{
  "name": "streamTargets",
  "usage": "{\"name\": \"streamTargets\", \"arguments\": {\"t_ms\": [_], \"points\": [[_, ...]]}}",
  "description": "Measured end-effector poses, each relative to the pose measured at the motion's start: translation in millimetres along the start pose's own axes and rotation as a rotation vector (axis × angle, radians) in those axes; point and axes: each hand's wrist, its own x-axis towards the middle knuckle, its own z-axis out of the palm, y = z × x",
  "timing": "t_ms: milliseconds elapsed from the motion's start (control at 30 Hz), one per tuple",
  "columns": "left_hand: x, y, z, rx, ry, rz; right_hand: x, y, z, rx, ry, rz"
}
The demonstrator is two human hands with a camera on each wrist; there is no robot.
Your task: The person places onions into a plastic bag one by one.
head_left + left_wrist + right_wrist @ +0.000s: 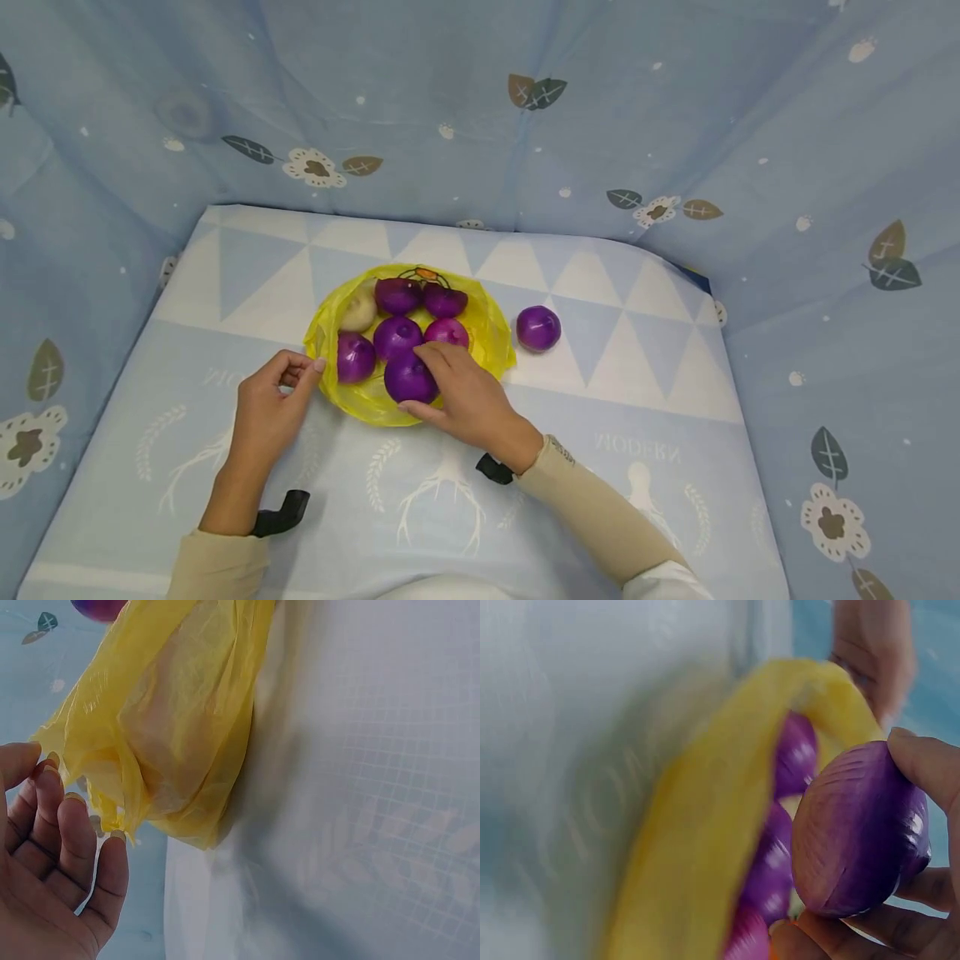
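My right hand [472,400] grips a glossy purple onion [409,377] over the near side of an open yellow plastic bag [487,333]. In the right wrist view, this onion [855,832] sits between thumb and fingers, above the bag's rim. With thumb and fingertip, my left hand [272,408] pinches the bag's left rim. The left wrist view shows the bag's thin side [187,712] hanging from those fingertips. Inside the bag lie several purple onions [397,336], a pinkish one [447,332] and a pale round one [359,308].
Another purple onion [538,328] lies on the patterned tablecloth [600,467], right of the bag. A dark cord with an orange piece [426,273] shows at the bag's far rim. Blue patterned curtains [450,100] stand behind and on both sides of the table.
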Motion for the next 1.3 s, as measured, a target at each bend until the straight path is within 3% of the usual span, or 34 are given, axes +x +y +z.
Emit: {"name": "streamTargets", "arguments": {"t_ms": [333,467,800,1067,1300], "points": [[-6.5,-4.6,8.6,-0.056,-0.009,-0.014,5.3,-9,37,-0.114,-0.046,-0.027],[-9.4,-4.0,14.0,-0.089,-0.036,0.012,3.9,-9,48,-0.153,-0.036,-0.024],[-13.8,-6.3,26.8,-0.043,-0.036,0.081,0.4,-7,68,-0.219,-0.020,-0.038],[-14.9,-6.9,26.8,-0.035,-0.019,0.101,-0.8,-6,70,-0.188,-0.016,-0.021],[-14.8,-6.6,26.2,-0.032,-0.017,0.080,-10.7,3,48,-0.065,0.031,0.011]]}}
